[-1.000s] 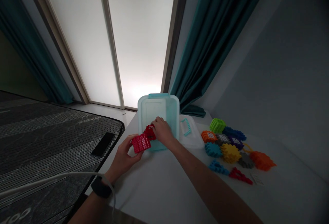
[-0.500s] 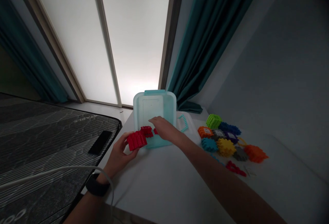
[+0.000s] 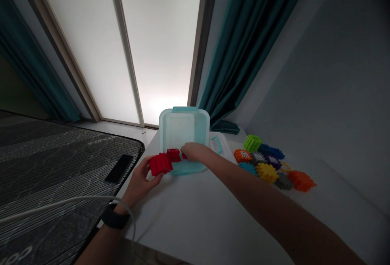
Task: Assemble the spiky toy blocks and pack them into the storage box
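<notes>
My left hand (image 3: 139, 182) grips a chunky red waffle-block piece (image 3: 160, 164) at the front left corner of a translucent teal plastic box (image 3: 184, 129). A second red block (image 3: 174, 155) sits beside it, at the box's front edge. My right hand (image 3: 192, 151) reaches over the box's front part, its fingertips on a small red piece (image 3: 184, 156) that is mostly hidden. Whether those fingers grip it, I cannot tell. The box's inside looks bare where it shows.
A whitish lid (image 3: 221, 147) with a teal handle lies right of the box on the white table (image 3: 195, 216). Several coloured waffle blocks (image 3: 265, 167) lie further right. A dark mattress (image 3: 61, 167) with a black phone (image 3: 118, 168) lies left, past the table edge; a white cable crosses it.
The view has tilted and shifted slightly. My right hand has drawn back toward the box's front edge, its fingers more curled. The left hand's red block has turned a little.
</notes>
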`<state>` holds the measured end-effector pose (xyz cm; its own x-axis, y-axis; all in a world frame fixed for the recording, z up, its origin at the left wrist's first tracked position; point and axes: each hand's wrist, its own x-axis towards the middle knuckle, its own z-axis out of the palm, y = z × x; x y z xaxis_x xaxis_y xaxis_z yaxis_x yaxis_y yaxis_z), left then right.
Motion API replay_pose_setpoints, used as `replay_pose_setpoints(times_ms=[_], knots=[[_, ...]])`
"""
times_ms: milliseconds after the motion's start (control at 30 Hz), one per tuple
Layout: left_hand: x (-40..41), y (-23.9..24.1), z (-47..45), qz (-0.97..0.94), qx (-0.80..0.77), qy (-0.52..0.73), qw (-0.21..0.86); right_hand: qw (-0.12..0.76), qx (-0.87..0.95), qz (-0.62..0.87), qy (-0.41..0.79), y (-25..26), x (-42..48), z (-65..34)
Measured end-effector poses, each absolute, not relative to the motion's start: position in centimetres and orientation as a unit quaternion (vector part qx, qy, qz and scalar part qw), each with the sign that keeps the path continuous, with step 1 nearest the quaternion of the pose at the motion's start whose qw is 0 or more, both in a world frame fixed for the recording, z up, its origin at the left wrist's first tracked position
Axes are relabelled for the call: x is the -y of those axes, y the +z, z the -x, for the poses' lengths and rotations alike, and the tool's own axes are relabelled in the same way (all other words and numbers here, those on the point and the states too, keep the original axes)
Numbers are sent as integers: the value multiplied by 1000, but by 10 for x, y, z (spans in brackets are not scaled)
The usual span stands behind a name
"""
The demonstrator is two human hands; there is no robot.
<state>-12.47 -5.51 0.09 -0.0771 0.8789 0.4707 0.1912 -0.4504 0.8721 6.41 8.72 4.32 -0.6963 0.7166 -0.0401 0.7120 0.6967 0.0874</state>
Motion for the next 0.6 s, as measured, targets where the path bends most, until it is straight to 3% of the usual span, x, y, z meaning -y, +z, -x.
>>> replay_pose_setpoints(times_ms=[100, 267, 600], knots=[[55, 2, 125, -610, -435, 592, 297, 78, -924, -375, 18, 48, -85, -64], [55, 0, 125, -604, -430, 600, 301, 77, -924, -373, -8, 60, -83, -64], [55, 0, 127, -633, -427, 578, 288, -64, -921, -355, -146, 79, -101, -41]])
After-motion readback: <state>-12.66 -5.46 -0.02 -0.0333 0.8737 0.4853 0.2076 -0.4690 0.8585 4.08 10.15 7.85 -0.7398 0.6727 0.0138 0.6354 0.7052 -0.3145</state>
